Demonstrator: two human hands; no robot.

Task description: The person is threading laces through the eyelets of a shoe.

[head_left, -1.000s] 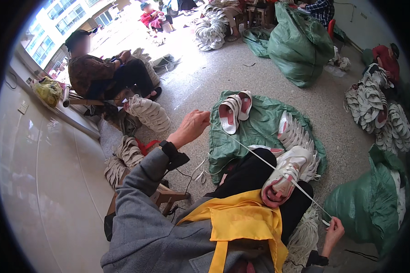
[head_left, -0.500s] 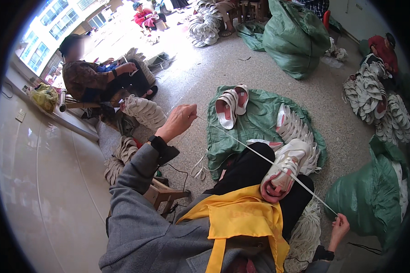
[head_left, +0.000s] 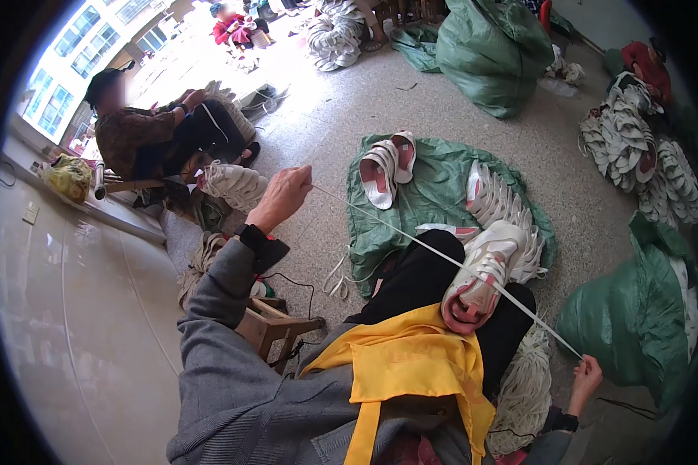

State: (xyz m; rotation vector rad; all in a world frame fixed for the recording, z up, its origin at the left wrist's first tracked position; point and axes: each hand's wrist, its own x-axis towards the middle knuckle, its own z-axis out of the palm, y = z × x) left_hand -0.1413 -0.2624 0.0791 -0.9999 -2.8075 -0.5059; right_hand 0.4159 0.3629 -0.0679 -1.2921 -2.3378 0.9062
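On my lap lies a white and pink sneaker (head_left: 485, 271), its opening toward me. A white shoelace (head_left: 411, 235) runs through it and is drawn out straight to both sides. At the upper left my left hand (head_left: 285, 198) is closed on one end, the arm raised. My right hand (head_left: 587, 381), low on the right, pinches the other end. Beyond my knees a green woven sheet (head_left: 434, 174) carries a pair of white shoes (head_left: 388, 167) and a row of nested shoe uppers (head_left: 496, 198). A bundle of white laces (head_left: 527, 391) hangs beside my right thigh.
A wooden stool (head_left: 275, 329) stands by my left side. Green sacks are at the right (head_left: 624, 318) and far back (head_left: 492, 54). A seated person (head_left: 163, 128) works at the left; another (head_left: 647, 74) sits at far right by piled uppers (head_left: 620, 143).
My left hand has moved a little left and up, my right hand slightly outward, with the lace still taut between them. The view has shifted slightly.
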